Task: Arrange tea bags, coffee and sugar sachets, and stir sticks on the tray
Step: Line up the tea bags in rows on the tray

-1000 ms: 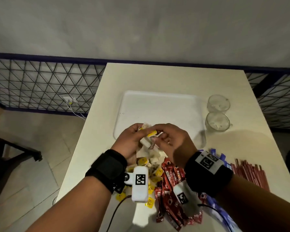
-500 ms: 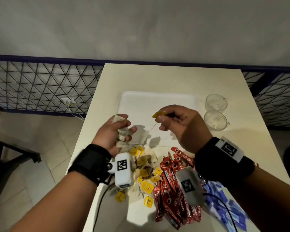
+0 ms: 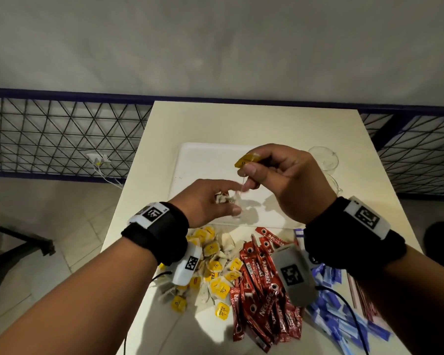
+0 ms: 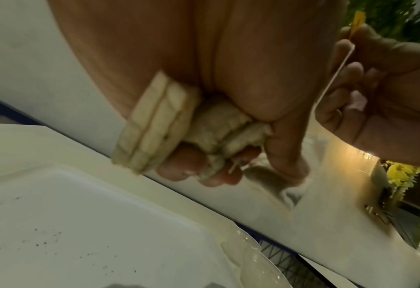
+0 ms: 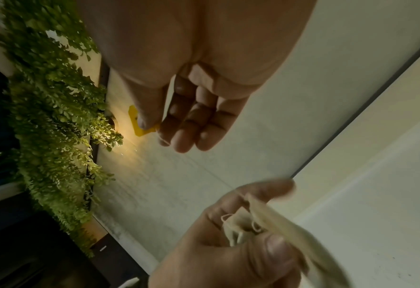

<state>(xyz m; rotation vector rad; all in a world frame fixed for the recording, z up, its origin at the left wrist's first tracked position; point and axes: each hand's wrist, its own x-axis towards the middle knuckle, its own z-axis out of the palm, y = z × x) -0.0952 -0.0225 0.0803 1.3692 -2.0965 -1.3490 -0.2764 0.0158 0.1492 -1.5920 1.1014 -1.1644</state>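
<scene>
Yellow tea-bag tag [image 3: 248, 160] pinched in right hand [image 3: 282, 183], string running down to tea bags [image 3: 227, 198] bunched in curled fingers [image 3: 231, 187] of left hand [image 3: 205, 201], above white tray [image 3: 203, 160]. More bags, red coffee sachets [image 3: 264, 285] heaped on tabletop [image 3: 241, 121] nearer.

White matt plastic tray [image 3: 205, 160], smooth, with dark specks on its floor. Cream table top [image 3: 241, 124], smooth, faint sheen. Off-white tea bags [image 4: 154, 124] of soft, crinkled filter paper, fibrous, matt. Yellow paper tea tag [image 3: 248, 160], smooth, slight gloss. Red coffee sachets [image 3: 262, 290], glossy foil-like film, creased. Blue sugar sachets [image 3: 344, 324], smooth, finish blurred. Clear glass cups [image 3: 323, 157], shiny. Black wrist bands [image 3: 162, 234], matt cloth. Dark metal mesh fence [image 3: 62, 134], thin wire.
</scene>
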